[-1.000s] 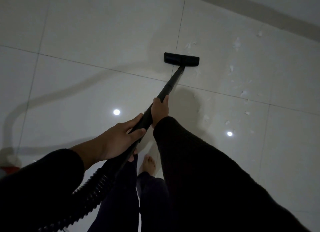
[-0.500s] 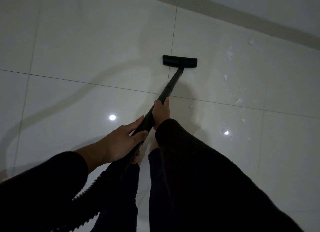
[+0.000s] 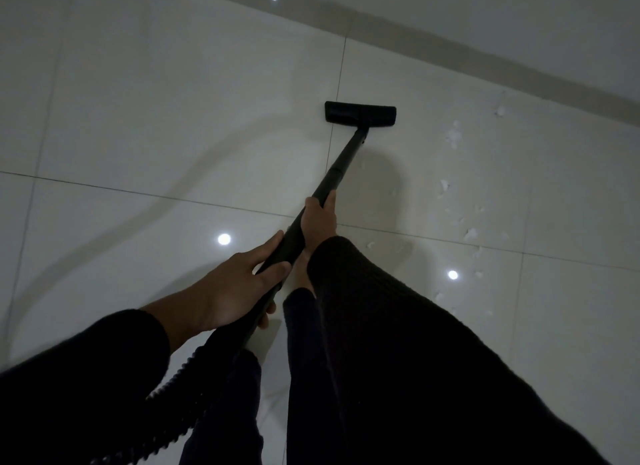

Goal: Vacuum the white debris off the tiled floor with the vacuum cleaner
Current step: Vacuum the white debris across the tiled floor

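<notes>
Since a moment ago, the black floor nozzle (image 3: 360, 113) has slid closer to the wall. Both hands wrap around the vacuum wand (image 3: 341, 166): the right hand (image 3: 319, 218) high up to steer, the left hand (image 3: 235, 284) lower, near the ribbed hose (image 3: 180, 388), to push. White debris (image 3: 453, 138) lies on the tiled floor (image 3: 173, 118) to the nozzle's right, not sucked up yet.

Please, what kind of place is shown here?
Probably an indoor room, perhaps in a home: a glossy tiled floor reflecting ceiling lights, a skirting strip along the wall, and a vacuum wand over it.
</notes>
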